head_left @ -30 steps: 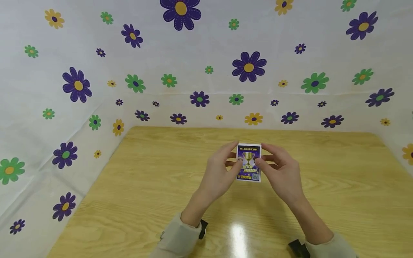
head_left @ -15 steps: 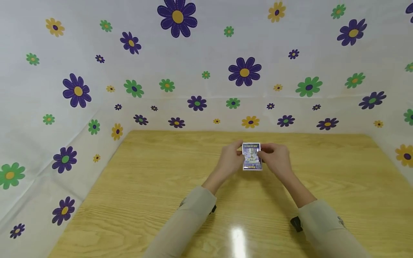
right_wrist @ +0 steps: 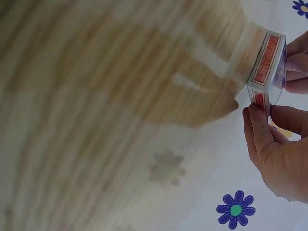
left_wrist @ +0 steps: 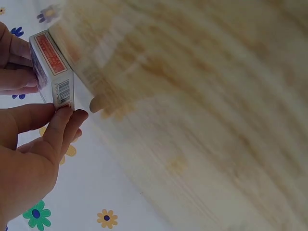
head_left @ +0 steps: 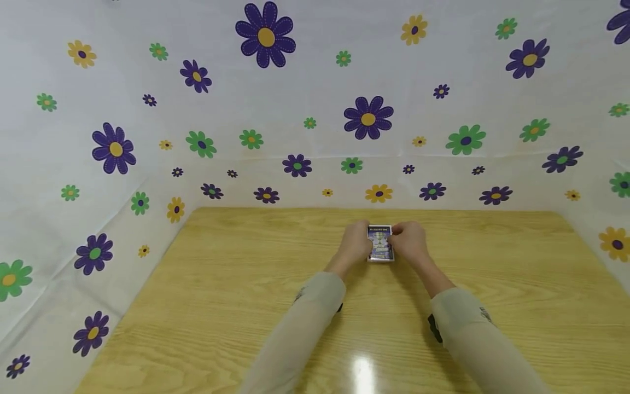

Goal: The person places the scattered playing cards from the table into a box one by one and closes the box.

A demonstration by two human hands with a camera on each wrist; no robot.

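A small playing card box, with a gold trophy on its purple printed face, is held between both hands near the far side of the table. My left hand pinches its left edge, thumb on the printed face. On the opposite edge, my right hand grips it between thumb and fingers. A barcode and a red panel show on the sides of the box in the left wrist view. Low over the tabletop, the box casts a reflection in the right wrist view; whether it touches the wood I cannot tell.
The glossy wood-grain table reaches back to a white flower-printed cloth, which hangs behind it and along both sides. A dark wrist device shows under the right sleeve.
Both hands have moved forward, away from the person, and lower toward the table with the card box between them. The grip from both sides stays. The head view has shifted a little.
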